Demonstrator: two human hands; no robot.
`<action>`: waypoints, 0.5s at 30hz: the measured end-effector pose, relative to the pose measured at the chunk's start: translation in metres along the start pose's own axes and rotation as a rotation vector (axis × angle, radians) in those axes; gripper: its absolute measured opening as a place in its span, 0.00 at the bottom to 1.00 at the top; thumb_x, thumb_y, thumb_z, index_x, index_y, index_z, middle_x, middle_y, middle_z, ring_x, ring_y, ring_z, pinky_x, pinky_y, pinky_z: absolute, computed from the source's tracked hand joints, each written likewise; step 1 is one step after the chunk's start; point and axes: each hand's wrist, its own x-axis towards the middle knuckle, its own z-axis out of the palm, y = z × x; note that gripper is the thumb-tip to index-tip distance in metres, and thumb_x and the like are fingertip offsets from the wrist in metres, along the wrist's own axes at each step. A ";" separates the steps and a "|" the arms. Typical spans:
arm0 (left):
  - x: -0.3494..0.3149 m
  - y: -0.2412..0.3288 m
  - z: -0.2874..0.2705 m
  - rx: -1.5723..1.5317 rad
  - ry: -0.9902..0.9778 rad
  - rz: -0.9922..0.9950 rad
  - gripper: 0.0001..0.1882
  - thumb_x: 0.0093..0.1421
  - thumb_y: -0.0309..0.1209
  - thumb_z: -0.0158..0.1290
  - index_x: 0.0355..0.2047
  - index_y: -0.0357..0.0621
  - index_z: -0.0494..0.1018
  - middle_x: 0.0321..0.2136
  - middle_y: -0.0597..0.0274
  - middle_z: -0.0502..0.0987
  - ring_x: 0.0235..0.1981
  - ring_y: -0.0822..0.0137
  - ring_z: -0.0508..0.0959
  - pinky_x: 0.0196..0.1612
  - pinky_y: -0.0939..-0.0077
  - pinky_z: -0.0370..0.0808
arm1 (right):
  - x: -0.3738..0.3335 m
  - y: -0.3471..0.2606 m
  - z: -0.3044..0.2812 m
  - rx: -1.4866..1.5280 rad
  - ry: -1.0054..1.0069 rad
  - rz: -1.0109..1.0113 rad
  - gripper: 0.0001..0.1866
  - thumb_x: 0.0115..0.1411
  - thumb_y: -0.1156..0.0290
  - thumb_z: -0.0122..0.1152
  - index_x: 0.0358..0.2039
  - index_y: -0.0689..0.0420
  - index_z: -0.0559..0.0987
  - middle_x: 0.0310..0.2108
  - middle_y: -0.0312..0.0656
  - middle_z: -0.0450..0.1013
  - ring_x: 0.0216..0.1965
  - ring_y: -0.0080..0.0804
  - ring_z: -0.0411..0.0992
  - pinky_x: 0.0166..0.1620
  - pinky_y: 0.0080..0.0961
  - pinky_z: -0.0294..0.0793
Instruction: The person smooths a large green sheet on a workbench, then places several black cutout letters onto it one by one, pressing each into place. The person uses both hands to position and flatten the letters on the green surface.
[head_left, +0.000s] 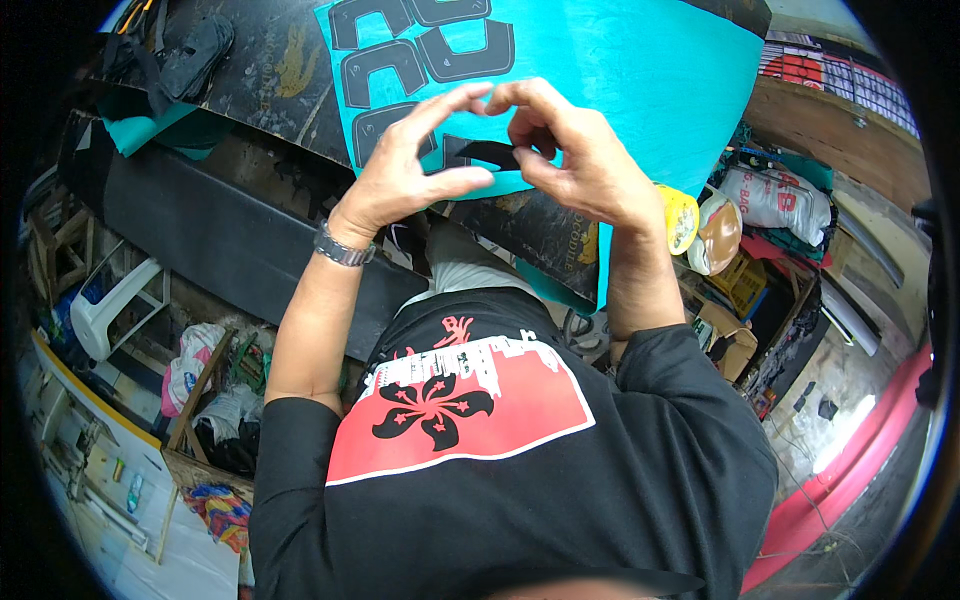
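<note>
Over the near edge of a teal sheet (640, 70), both my hands are raised. My right hand (590, 155) pinches a thin, dark, flat piece (487, 153) between the thumb and curled fingers; its index finger arches toward the left fingertips. My left hand (405, 165) is curved open, thumb apart from the fingers, with nothing seen in it. Whether the two index fingertips touch is hard to tell. Several black U-shaped pieces with pale outlines, such as one U-shaped piece (468, 68), lie on the sheet, some partly hidden behind my left hand.
The sheet lies on a dark table (285, 75). A long black bench (200, 220) runs below at left, near a white plastic chair (105, 310). To the right stand a yellow container (678, 218), a brown-and-white tub (716, 235) and a white sack (775, 203).
</note>
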 end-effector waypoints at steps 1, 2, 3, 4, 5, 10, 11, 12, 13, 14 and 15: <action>0.001 0.002 0.009 -0.060 0.026 -0.070 0.33 0.52 0.37 0.68 0.58 0.44 0.72 0.41 0.61 0.81 0.41 0.66 0.81 0.49 0.69 0.75 | 0.003 0.004 0.002 -0.019 0.046 -0.014 0.29 0.53 0.83 0.60 0.57 0.53 0.71 0.32 0.33 0.70 0.30 0.18 0.67 0.35 0.19 0.70; 0.002 0.003 0.015 -0.151 0.046 -0.216 0.27 0.54 0.35 0.67 0.54 0.43 0.75 0.37 0.63 0.81 0.37 0.69 0.81 0.43 0.73 0.76 | 0.006 0.010 0.005 -0.032 0.111 -0.053 0.31 0.53 0.83 0.61 0.58 0.53 0.70 0.34 0.33 0.70 0.32 0.19 0.67 0.36 0.19 0.69; 0.002 0.003 0.020 -0.232 0.044 -0.368 0.21 0.56 0.33 0.66 0.50 0.43 0.78 0.34 0.65 0.82 0.33 0.73 0.81 0.36 0.77 0.77 | 0.010 0.017 0.010 -0.048 0.166 -0.128 0.32 0.52 0.82 0.62 0.59 0.52 0.70 0.36 0.34 0.71 0.34 0.20 0.67 0.38 0.19 0.69; 0.004 0.001 0.026 -0.353 0.129 -0.330 0.12 0.59 0.28 0.63 0.43 0.39 0.80 0.32 0.67 0.82 0.27 0.78 0.79 0.28 0.84 0.75 | 0.019 0.028 0.016 0.009 0.366 -0.177 0.37 0.48 0.77 0.66 0.61 0.50 0.68 0.43 0.41 0.72 0.37 0.30 0.69 0.41 0.28 0.73; 0.004 -0.001 0.028 -0.400 0.182 -0.367 0.12 0.59 0.27 0.62 0.43 0.38 0.80 0.32 0.66 0.82 0.29 0.78 0.80 0.30 0.84 0.76 | 0.023 0.038 0.017 -0.001 0.492 -0.134 0.41 0.50 0.74 0.69 0.65 0.50 0.64 0.47 0.41 0.72 0.41 0.28 0.70 0.43 0.26 0.73; 0.005 -0.020 0.035 -0.782 0.435 -0.498 0.13 0.64 0.30 0.58 0.48 0.39 0.76 0.41 0.62 0.81 0.40 0.70 0.82 0.41 0.75 0.82 | 0.006 0.077 0.043 1.127 0.477 0.264 0.43 0.54 0.71 0.71 0.67 0.53 0.58 0.43 0.43 0.74 0.41 0.28 0.73 0.43 0.25 0.75; 0.006 -0.024 0.035 -0.784 0.448 -0.537 0.14 0.65 0.31 0.57 0.49 0.39 0.76 0.41 0.62 0.81 0.41 0.69 0.82 0.42 0.75 0.82 | 0.003 0.082 0.052 1.095 0.433 0.308 0.41 0.53 0.75 0.71 0.64 0.56 0.60 0.37 0.41 0.76 0.38 0.26 0.75 0.40 0.22 0.76; 0.006 -0.028 0.036 -0.742 0.443 -0.543 0.14 0.65 0.32 0.58 0.48 0.39 0.76 0.40 0.61 0.81 0.40 0.69 0.82 0.42 0.75 0.81 | 0.000 0.086 0.058 1.065 0.434 0.309 0.39 0.52 0.77 0.70 0.63 0.57 0.61 0.35 0.40 0.76 0.36 0.25 0.75 0.38 0.20 0.75; 0.006 -0.032 0.036 -0.693 0.443 -0.575 0.15 0.64 0.33 0.58 0.48 0.38 0.77 0.40 0.61 0.81 0.39 0.69 0.82 0.42 0.76 0.80 | -0.002 0.089 0.063 1.027 0.430 0.336 0.38 0.52 0.79 0.70 0.61 0.58 0.62 0.32 0.39 0.76 0.35 0.24 0.75 0.36 0.19 0.75; 0.006 -0.036 0.035 -0.650 0.437 -0.578 0.15 0.64 0.34 0.58 0.48 0.38 0.77 0.40 0.61 0.81 0.39 0.69 0.82 0.43 0.76 0.80 | -0.003 0.093 0.066 1.053 0.526 0.385 0.34 0.51 0.82 0.69 0.58 0.59 0.65 0.30 0.37 0.76 0.31 0.22 0.74 0.34 0.18 0.73; 0.006 -0.040 0.033 -0.416 0.428 -0.569 0.16 0.63 0.35 0.59 0.47 0.39 0.78 0.40 0.60 0.80 0.38 0.70 0.82 0.42 0.77 0.79 | -0.002 0.096 0.068 1.000 0.582 0.365 0.33 0.51 0.82 0.69 0.58 0.60 0.65 0.30 0.36 0.76 0.31 0.21 0.74 0.33 0.17 0.72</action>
